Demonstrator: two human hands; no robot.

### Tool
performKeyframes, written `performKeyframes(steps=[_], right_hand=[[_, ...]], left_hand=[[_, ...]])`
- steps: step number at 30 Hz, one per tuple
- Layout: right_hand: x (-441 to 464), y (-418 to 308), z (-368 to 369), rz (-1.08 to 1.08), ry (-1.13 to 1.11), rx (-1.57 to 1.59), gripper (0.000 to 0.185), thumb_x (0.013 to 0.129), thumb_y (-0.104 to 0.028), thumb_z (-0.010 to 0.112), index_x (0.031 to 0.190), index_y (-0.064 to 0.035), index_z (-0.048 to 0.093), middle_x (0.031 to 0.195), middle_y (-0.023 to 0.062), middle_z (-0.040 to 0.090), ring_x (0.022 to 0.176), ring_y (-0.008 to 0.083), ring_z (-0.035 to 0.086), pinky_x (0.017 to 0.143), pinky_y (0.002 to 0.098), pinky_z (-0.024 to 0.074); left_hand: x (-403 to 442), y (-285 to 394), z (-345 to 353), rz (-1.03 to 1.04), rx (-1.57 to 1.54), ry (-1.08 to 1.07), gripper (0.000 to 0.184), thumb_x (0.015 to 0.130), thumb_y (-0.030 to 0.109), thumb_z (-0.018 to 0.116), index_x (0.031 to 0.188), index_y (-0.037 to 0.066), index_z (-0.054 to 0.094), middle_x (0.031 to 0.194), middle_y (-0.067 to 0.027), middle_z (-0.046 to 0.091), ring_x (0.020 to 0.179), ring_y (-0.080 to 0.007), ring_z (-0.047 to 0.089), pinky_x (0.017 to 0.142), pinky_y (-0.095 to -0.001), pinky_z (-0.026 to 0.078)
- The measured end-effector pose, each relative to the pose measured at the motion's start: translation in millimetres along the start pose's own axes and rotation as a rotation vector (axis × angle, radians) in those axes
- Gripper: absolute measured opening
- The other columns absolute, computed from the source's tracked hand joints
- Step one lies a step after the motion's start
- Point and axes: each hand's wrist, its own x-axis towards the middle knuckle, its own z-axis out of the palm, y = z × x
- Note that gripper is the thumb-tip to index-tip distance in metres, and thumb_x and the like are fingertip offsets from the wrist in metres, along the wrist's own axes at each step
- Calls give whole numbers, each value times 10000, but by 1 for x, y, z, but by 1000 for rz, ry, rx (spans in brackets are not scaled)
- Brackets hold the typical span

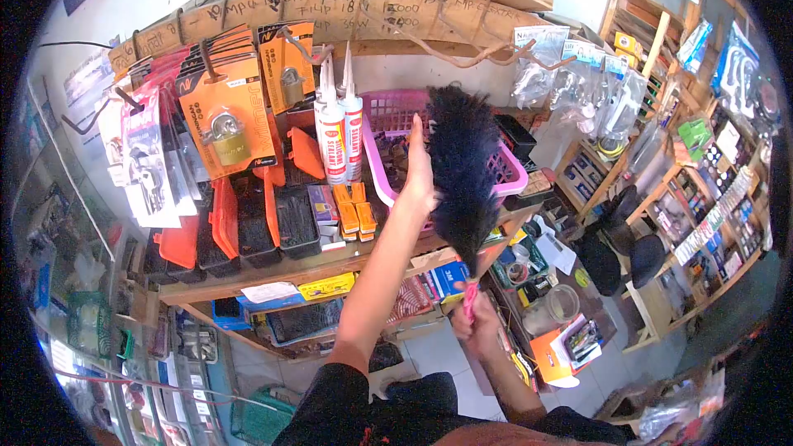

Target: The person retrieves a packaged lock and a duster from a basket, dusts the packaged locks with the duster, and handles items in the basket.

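Note:
My right hand is wrapped round the pink handle of a feather duster. The duster's dark feathers point up in front of a pink plastic basket on the shelf. Beside the feathers, my left hand is raised with its fingers stretched upward, seen edge-on. It holds nothing that I can see; whether it touches the feathers I cannot tell. Left of the basket stand silicone sealant tubes, with small yellow boxes below them. The feathers hide part of the basket and its contents.
Carded padlocks hang from hooks at the left, above black bins with orange lids. Clear packets hang at the right. A wooden beam runs overhead. Stocked shelves line the right side; a clear tub stands lower down.

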Motion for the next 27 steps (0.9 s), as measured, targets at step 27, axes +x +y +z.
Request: performKeyframes(steps=[27], right_hand=[[-24, -11, -9, -139, 218, -149, 521, 914, -449, 568, 1280, -82, 527, 597, -38, 399, 457, 61, 337, 410, 218, 251]], left_hand=[[4, -1, -4, 52, -16, 21, 854, 886, 759, 289, 1342, 70, 505, 1319, -172, 565, 1174, -345, 569, 999, -511, 446]])
